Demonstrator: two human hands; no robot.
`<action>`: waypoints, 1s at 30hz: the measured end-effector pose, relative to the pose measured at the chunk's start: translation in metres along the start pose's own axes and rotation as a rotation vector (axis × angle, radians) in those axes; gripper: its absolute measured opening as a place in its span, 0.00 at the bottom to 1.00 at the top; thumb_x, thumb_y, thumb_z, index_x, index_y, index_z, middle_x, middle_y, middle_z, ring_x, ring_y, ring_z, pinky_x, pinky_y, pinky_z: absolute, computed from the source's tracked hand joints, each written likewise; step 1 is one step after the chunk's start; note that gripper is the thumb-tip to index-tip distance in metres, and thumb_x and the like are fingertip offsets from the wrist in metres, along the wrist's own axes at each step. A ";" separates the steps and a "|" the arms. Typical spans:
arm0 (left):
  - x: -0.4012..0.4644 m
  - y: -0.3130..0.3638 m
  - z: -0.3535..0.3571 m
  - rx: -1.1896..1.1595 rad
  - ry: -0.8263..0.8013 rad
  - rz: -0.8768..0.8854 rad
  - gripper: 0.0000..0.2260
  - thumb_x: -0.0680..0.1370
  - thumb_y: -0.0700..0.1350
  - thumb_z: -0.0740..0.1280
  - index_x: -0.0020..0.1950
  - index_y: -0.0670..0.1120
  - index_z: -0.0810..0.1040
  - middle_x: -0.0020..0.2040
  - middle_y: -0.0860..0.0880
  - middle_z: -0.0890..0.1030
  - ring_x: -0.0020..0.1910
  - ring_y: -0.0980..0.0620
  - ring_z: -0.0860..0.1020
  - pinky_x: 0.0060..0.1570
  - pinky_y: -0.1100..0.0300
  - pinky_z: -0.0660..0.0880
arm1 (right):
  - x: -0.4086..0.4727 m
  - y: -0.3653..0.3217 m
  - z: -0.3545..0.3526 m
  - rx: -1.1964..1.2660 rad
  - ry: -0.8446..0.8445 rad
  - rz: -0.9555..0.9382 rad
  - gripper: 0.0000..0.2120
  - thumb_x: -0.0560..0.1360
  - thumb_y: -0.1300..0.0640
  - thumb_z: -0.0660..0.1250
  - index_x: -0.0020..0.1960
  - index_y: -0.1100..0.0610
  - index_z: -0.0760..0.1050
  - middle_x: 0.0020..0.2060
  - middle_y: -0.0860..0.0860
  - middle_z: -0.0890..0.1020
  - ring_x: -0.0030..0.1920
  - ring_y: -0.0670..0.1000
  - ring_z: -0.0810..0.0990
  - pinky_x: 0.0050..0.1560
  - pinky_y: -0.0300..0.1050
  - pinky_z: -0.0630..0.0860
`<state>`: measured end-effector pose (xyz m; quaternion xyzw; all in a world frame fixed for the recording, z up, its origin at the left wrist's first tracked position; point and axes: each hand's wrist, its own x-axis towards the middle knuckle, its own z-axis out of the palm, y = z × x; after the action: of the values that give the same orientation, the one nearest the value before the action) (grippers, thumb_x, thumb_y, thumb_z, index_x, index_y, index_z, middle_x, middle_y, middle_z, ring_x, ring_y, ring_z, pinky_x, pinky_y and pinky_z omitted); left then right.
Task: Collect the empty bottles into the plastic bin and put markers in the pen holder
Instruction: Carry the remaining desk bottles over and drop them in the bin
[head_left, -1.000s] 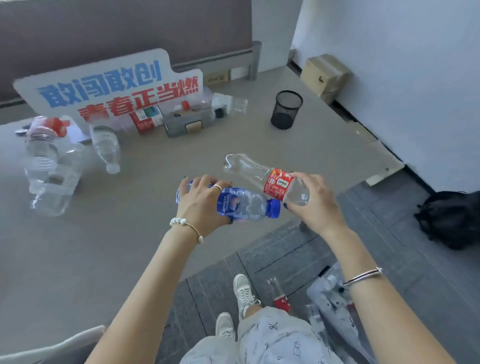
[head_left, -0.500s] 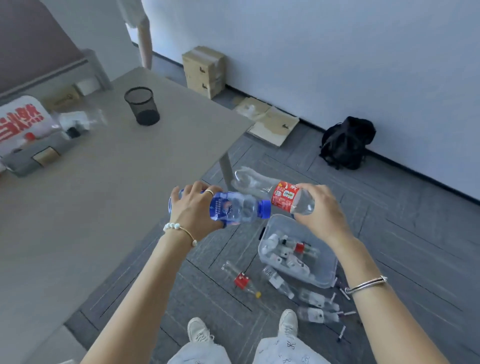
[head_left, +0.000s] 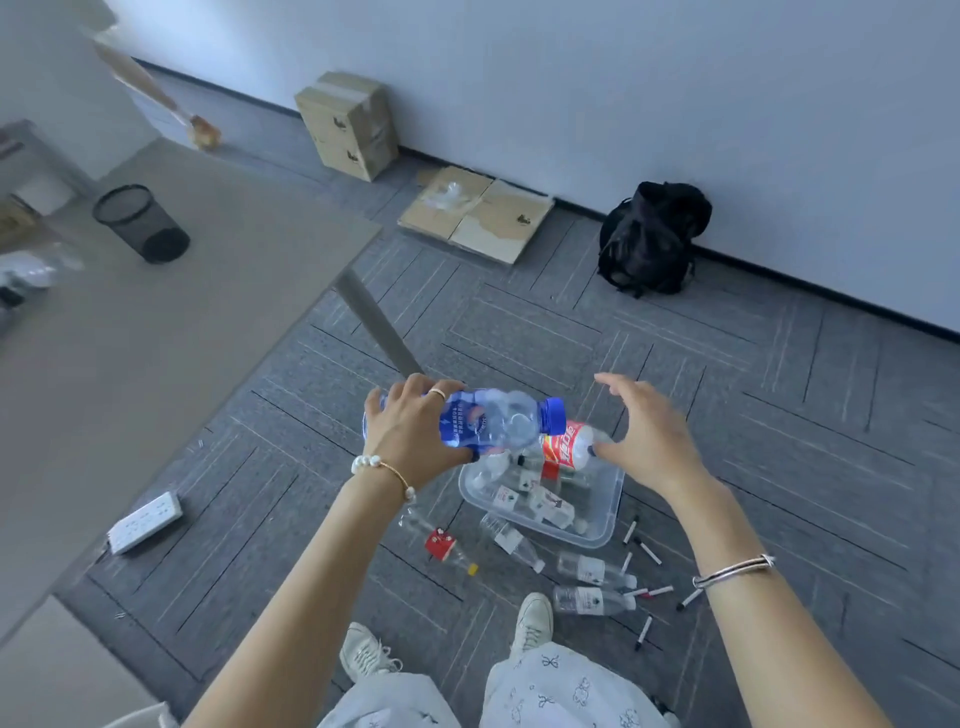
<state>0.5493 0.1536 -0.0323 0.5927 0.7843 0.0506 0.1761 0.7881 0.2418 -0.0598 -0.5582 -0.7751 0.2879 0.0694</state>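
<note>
Blue-capped bottle (head_left: 493, 423) | left hand (head_left: 415, 436) gripping | right hand (head_left: 649, 441) open, red-label bottle (head_left: 563, 449) dropping | advice: release directly over plastic bin (head_left: 608, 514).

Blue-capped bottle (head_left: 488, 423) base hidden by left hand (head_left: 415, 431); it covers plastic bin (head_left: 610, 506) far-left corner. Red-label bottle (head_left: 566, 447) above bin motion-blurred, lower end hidden.

Office room: grey carpet tiles (head_left: 727, 395), plain white wall (head_left: 675, 104), beige desk (head_left: 156, 353) bearing a black mesh pen holder (head_left: 140, 223), stacked cardboard boxes (head_left: 348, 124), power strip (head_left: 145, 522) on floor.
</note>
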 end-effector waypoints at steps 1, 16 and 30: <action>0.002 0.006 0.002 0.006 -0.008 0.004 0.35 0.64 0.63 0.72 0.69 0.57 0.67 0.64 0.51 0.70 0.67 0.48 0.66 0.72 0.43 0.51 | 0.001 0.006 -0.003 0.011 -0.001 -0.002 0.37 0.65 0.58 0.75 0.70 0.49 0.63 0.63 0.53 0.73 0.64 0.54 0.70 0.63 0.51 0.67; 0.039 0.077 0.037 0.091 -0.117 0.137 0.36 0.66 0.64 0.70 0.71 0.54 0.64 0.67 0.49 0.68 0.69 0.48 0.65 0.72 0.43 0.48 | -0.014 0.051 -0.042 -0.172 0.031 0.019 0.31 0.68 0.44 0.72 0.68 0.50 0.67 0.64 0.50 0.73 0.65 0.53 0.69 0.64 0.49 0.65; 0.041 0.074 0.040 -0.024 -0.019 0.201 0.31 0.70 0.60 0.69 0.70 0.55 0.65 0.70 0.50 0.65 0.69 0.47 0.63 0.69 0.49 0.60 | -0.023 0.044 -0.042 -0.171 0.094 -0.010 0.27 0.70 0.47 0.70 0.66 0.51 0.69 0.63 0.50 0.75 0.64 0.52 0.71 0.65 0.48 0.65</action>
<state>0.6206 0.2091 -0.0575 0.6666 0.7186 0.0717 0.1847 0.8507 0.2453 -0.0431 -0.5710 -0.7956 0.1938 0.0590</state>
